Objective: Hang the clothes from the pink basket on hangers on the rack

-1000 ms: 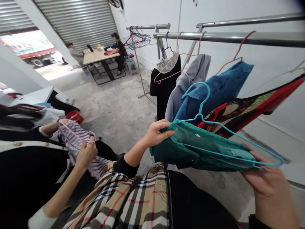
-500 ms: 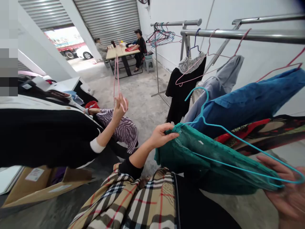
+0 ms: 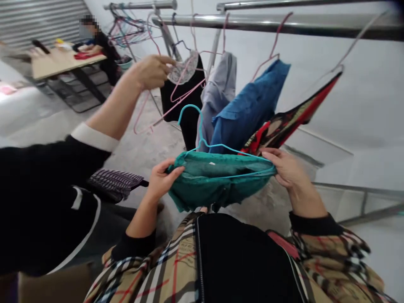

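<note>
Head view, centre — left hand (image 3: pixel 161 179) and right hand (image 3: pixel 288 170) pinch opposite ends of the teal garment (image 3: pixel 205 190), stretched crosswise between.

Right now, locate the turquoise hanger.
In the head view, just right of centre, the turquoise hanger sits partly inside the green garment, between the left hand and the right hand.

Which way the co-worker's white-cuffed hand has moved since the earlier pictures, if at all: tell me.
Yes: the co-worker's hand moved up and rightward toward the metal clothes rail, now below its left end.
</note>
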A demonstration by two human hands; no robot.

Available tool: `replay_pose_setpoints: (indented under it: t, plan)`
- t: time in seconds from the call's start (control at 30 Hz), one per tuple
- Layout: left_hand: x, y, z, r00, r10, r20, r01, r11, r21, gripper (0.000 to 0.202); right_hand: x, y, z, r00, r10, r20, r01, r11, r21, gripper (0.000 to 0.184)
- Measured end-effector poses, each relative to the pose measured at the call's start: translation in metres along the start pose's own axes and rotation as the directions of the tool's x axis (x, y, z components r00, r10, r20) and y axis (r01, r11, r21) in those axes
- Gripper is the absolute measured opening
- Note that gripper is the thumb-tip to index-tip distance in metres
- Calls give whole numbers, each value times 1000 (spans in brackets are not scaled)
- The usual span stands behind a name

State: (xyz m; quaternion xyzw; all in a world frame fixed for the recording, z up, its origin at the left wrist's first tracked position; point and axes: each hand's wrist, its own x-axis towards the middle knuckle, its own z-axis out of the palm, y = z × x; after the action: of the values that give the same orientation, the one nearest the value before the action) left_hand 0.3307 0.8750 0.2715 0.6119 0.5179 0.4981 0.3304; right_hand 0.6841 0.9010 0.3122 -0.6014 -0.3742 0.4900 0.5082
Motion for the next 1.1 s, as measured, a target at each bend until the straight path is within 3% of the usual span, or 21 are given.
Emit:
replay_pose_setpoints:
  t: [0.07,0.13,0.27,0.33,0.47,0.53,0.6,0.67,0.73,0.83,1.0,1.1]
  plan:
    - [4,-1,4,1000,29,13,-29,999,28,19,7,7,-4,999,-47,-24,47,999,-5,33]
    - [6,-2,8,996,80,36,-82,995,58,17,13,15,-8,980,-185,-75,175,977,-121,31]
    - [9,-3,16,965,239,112,-256,950,178,12,24,28,-17,890,-442,-114,356,828,-433,24]
    - [8,-5,20,943,282,174,-324,897,302,12,24,29,-20,862,-488,-134,365,783,-505,22]
    - [2,-15,27,917,300,264,-398,740,543,14,5,20,-25,838,-518,-173,389,788,-477,21]
    - [0,-20,28,929,294,224,-370,737,565,13,-15,11,-27,868,-492,-61,417,791,-447,23]
    - [2,-24,27,956,271,116,-293,829,476,13,-35,1,-33,894,-420,155,442,776,-449,27]
    - [5,-27,25,977,215,1,-207,941,269,14,-48,-6,-41,877,-379,296,480,729,-488,30]
    - [9,-27,22,989,141,-52,-138,988,64,15,-50,-9,-50,852,-445,276,519,647,-558,30]
    - [13,-26,17,996,66,-53,-70,996,-63,16,-41,-3,-61,808,-541,232,543,533,-649,30]
    - [21,-23,10,997,81,-18,-83,992,-96,18,-27,12,-58,722,-524,452,675,389,-627,43]
    - [28,-19,9,997,79,-19,-81,990,-115,21,-23,16,-48,721,-445,531,692,426,-583,53]
